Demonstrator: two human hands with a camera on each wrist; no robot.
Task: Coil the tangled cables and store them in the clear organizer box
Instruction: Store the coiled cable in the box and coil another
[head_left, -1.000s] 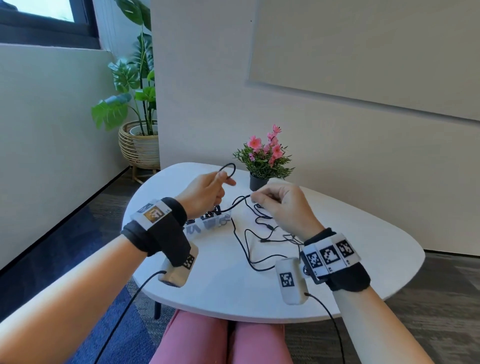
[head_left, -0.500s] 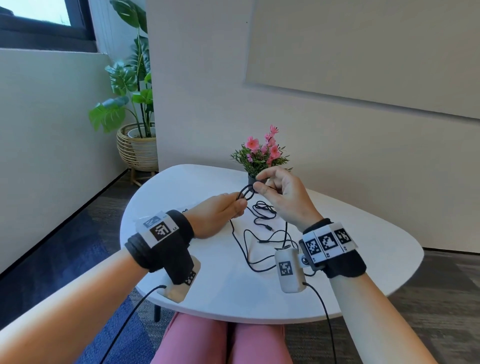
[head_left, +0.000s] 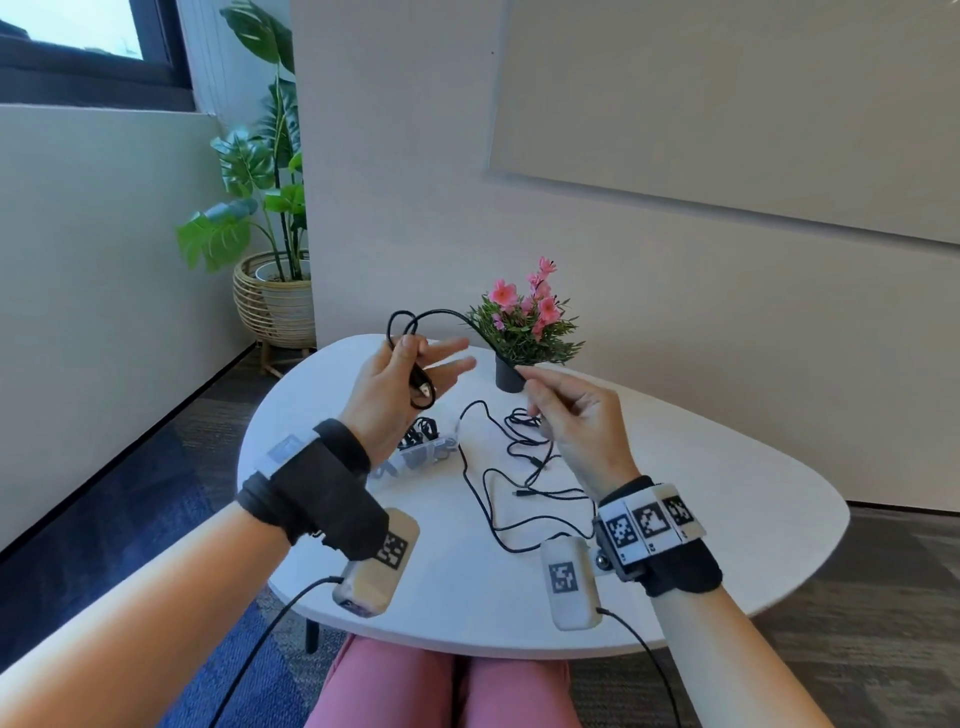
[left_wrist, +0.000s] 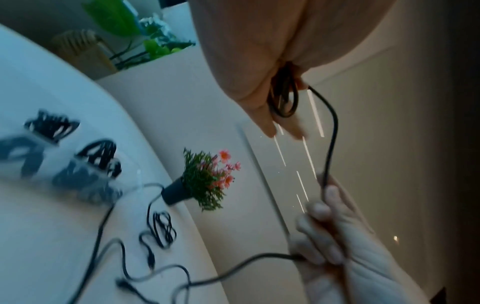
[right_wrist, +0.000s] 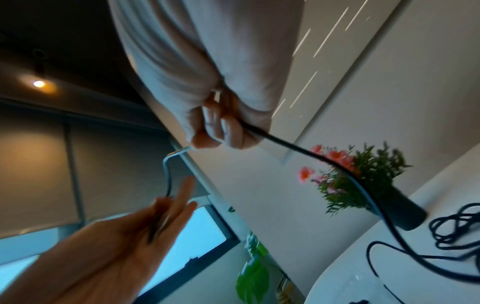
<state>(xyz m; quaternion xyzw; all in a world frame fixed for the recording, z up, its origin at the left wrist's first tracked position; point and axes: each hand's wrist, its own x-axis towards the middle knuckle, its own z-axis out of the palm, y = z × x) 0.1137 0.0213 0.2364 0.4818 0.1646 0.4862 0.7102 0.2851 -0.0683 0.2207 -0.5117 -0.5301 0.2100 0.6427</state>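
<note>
Your left hand (head_left: 400, 384) is raised above the desk (head_left: 701, 493), thumb pinning small loops of the black cable (head_left: 441, 313) against the palm while the other fingers (head_left: 447, 345) stretch out. The clear organizer box (head_left: 421, 457) sits below it. Your right hand (head_left: 576, 421) pinches the same cable near the flower pot (head_left: 509, 375).

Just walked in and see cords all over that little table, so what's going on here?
A person is winding a black cable into loops. Their left hand holds the loops gathered so far, thumb on the bundle and fingers extended, above the white table. The right hand pinches the same cable further along and feeds it across. More loose cables lie tangled on the table. The clear organizer box, partly hidden behind the left wrist, has dark cable bundles in it. A small potted flower stands behind.
</note>
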